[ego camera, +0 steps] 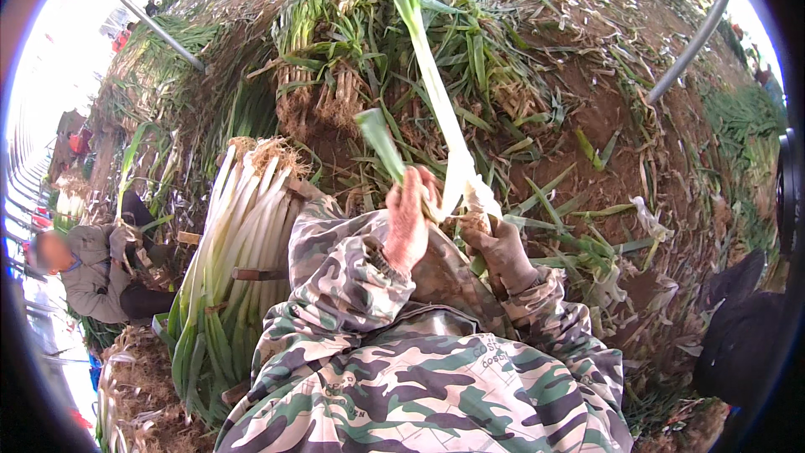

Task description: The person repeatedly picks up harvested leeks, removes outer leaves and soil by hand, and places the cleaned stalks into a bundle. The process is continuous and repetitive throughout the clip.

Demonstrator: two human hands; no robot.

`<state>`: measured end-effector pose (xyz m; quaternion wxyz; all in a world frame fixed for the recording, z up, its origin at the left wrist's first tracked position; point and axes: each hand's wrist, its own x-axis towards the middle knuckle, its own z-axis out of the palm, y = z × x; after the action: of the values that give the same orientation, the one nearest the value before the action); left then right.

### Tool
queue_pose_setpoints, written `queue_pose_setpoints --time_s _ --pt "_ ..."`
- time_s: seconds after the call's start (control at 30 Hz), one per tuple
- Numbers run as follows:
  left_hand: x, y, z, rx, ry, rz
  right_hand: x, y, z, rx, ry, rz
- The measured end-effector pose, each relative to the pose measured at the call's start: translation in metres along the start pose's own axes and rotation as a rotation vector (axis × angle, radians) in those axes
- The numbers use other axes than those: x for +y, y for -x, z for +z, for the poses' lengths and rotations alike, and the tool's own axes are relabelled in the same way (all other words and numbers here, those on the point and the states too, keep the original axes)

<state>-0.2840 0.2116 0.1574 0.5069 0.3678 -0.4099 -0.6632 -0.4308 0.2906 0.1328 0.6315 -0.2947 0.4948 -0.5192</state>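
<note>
A long green onion stands out ahead of my lap, its green top pointing away and its white shaft toward me. My right hand, dusty or gloved, is closed around its lower end, so the roots are hidden. Beside it my left hand grips a peeled-back outer leaf, whose green end sticks out above the fingers. A pale strip of sheath stretches between the shaft and the left hand. Left of my lap, a bundle of cleaned green onions rests roots-forward by wooden pegs.
Ahead lie untrimmed green onion bundles with soil on their roots. Peeled leaves litter the brown ground at right. Metal poles slant at both sides. At left a co-worker sits holding an onion. Dark fabric lies at far right.
</note>
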Motion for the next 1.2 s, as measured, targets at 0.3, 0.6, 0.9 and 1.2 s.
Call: queue_pose_setpoints --time_s 0.3,0.6,0.9,1.2 --pt "0.01 0.011 -0.064 -0.357 -0.047 -0.335 0.009 -0.025 -0.005 0.087 0.626 -0.297" --pt "0.047 -0.134 -0.066 0.05 0.183 0.257 0.032 0.003 0.001 0.142 0.969 -0.316" --pt "-0.006 -0.047 0.017 0.104 0.065 -0.157 0.036 -0.017 -0.003 0.192 1.069 -0.279" --pt "-0.016 -0.111 -0.052 0.143 0.389 -0.078 0.045 -0.033 -0.022 -0.136 0.397 -0.249"
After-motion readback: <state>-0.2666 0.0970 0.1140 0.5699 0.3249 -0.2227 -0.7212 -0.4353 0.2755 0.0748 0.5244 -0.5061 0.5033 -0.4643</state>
